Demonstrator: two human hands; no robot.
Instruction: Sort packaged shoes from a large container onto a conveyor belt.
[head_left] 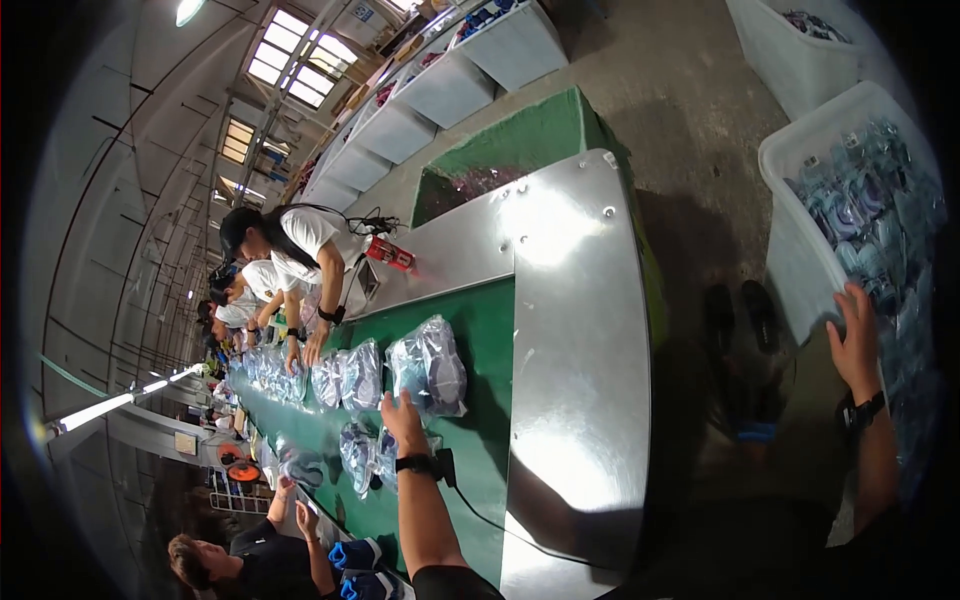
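My left hand [403, 424] reaches over the green conveyor belt [488, 420], a dark band round its wrist. Its fingertips are at the lower edge of a clear plastic bag [428, 366] with pale, shoe-like contents; I cannot make out whether they touch it. The fingers look slightly apart. Next to that bag, more bagged items [358, 375] lie in a row, and another bagged pair [360, 455] is left of my wrist. Off to the right, my right hand [855, 338] is open, fingers spread, by the rim of a white bin [810, 240] full of bagged shoes [865, 215].
A shiny metal table end [580, 400] borders the belt, with a cable across it. Behind it stands a green bin [520, 140]. Co-workers [300, 245] handle bags along the far side; another person [250, 560] holds a bag at lower left. Blue shoes [358, 570] lie nearby.
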